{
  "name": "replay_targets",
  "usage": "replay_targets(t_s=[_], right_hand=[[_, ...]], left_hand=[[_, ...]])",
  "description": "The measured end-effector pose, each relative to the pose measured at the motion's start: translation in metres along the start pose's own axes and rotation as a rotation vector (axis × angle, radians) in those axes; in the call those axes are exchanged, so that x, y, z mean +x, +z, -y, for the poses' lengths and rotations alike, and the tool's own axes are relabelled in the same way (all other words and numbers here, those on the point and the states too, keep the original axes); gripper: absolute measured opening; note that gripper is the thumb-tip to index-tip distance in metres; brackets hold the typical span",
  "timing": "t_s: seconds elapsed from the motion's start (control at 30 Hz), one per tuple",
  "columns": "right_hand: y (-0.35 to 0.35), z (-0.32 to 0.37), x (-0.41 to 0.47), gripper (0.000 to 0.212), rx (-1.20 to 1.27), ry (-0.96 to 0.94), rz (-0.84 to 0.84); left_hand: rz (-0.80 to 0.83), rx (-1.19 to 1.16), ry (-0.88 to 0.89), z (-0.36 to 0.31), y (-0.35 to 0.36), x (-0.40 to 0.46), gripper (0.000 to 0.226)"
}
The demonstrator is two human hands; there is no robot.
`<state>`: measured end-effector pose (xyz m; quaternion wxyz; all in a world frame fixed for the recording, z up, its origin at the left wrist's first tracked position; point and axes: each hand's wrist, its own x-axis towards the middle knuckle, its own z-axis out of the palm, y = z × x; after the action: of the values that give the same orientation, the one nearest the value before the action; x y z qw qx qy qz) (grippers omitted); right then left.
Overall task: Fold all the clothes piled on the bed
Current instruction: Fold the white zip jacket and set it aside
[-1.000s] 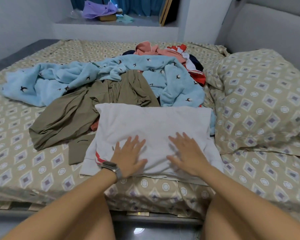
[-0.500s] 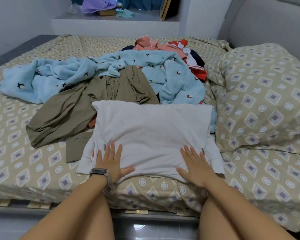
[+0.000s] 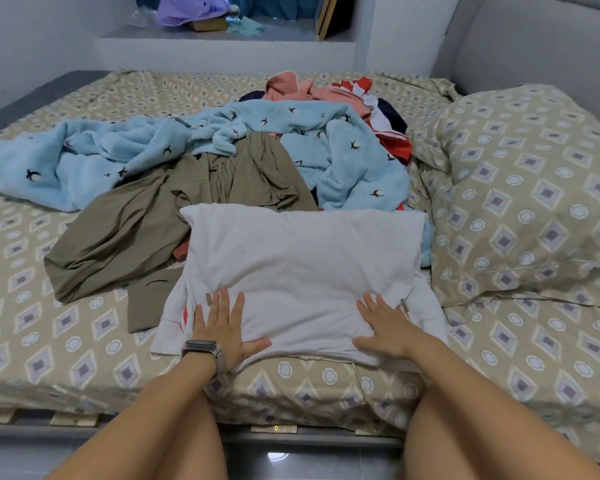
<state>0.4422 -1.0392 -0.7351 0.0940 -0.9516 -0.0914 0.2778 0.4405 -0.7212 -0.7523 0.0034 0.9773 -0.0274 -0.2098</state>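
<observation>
Patterned bed fills frame, pillow at right. White garment lies lower centre, half-folded. Left hand and right hand press flat on its near edge, fingers spread. Olive garment and blue robe piled behind.

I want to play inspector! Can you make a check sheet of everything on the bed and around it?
Surface: bed with a patterned beige sheet.
Job's things: white garment laid flat at the near edge, partly folded; olive garment, light blue fleece and pink and red clothes still heaped behind it.
Clutter: patterned pillow on the right.
Hands: left hand and right hand both press flat on the white garment's near edge; watch on the left wrist.
Cables: nothing seen.
Surroundings: ledge behind the bed with a purple cloth; grey headboard at right.
</observation>
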Motion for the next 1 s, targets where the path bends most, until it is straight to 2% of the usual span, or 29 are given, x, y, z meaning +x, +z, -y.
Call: replay_targets(t_s=[0.1, 0.13, 0.17, 0.23, 0.27, 0.3, 0.4, 0.43, 0.47, 0.6, 0.7, 0.77, 0.83, 0.9, 0.93, 1.0], right_hand=[[-0.016, 0.004, 0.000, 0.100, -0.039, 0.021, 0.078], [-0.020, 0.004, -0.003, 0.100, 0.006, 0.033, 0.027], [-0.022, 0.004, -0.005, 0.088, 0.072, 0.053, -0.105], [-0.024, 0.001, -0.009, 0.061, 0.198, 0.159, -0.513], [-0.023, -0.004, -0.007, 0.064, 0.232, 0.251, -0.673], [-0.022, -0.009, -0.005, 0.076, 0.265, 0.348, -0.741], [-0.016, -0.030, 0.011, 0.136, 0.545, 0.549, -0.586], [-0.014, -0.034, 0.016, 0.147, 0.620, 0.562, -0.531], [-0.015, -0.032, 0.016, 0.148, 0.649, 0.569, -0.475], [-0.021, -0.020, 0.021, 0.134, 0.603, 0.603, -0.459], [-0.027, -0.023, 0.031, 0.132, 0.730, 0.625, -0.493], [-0.030, -0.032, 0.035, 0.117, 0.844, 0.617, -0.478], [-0.035, -0.037, 0.033, 0.098, 1.134, 0.561, -0.473], [-0.039, -0.042, 0.030, 0.068, 1.387, 0.455, -0.409], [-0.041, -0.043, 0.030, 0.059, 1.400, 0.421, -0.388], [-0.049, -0.043, 0.029, 0.061, 1.295, 0.416, -0.424]], left_hand=[[0.029, 0.028, -0.003, -0.001, -0.002, -0.001, 0.139], [0.032, 0.038, 0.001, -0.002, -0.006, -0.001, 0.132], [0.013, 0.036, 0.013, -0.004, -0.012, -0.003, 0.122], [-0.104, -0.022, 0.058, -0.008, -0.025, -0.007, 0.110], [-0.182, -0.068, 0.094, -0.012, -0.031, -0.010, 0.107], [-0.243, -0.108, 0.141, -0.016, -0.034, -0.012, 0.104], [-0.275, -0.165, 0.311, -0.039, -0.039, -0.012, 0.084], [-0.258, -0.154, 0.343, -0.047, -0.038, -0.009, 0.075], [-0.240, -0.140, 0.363, -0.055, -0.037, -0.004, 0.069], [-0.154, -0.098, 0.354, -0.073, -0.030, 0.016, 0.076], [-0.130, -0.022, 0.326, -0.072, -0.021, 0.026, 0.083], [-0.124, -0.015, 0.327, -0.070, -0.017, 0.029, 0.084], [-0.113, -0.026, 0.340, -0.069, -0.016, 0.032, 0.085], [-0.110, -0.081, 0.354, -0.066, -0.016, 0.033, 0.086], [-0.119, -0.129, 0.360, -0.065, -0.016, 0.033, 0.086], [-0.160, -0.258, 0.358, -0.064, -0.017, 0.031, 0.082]])
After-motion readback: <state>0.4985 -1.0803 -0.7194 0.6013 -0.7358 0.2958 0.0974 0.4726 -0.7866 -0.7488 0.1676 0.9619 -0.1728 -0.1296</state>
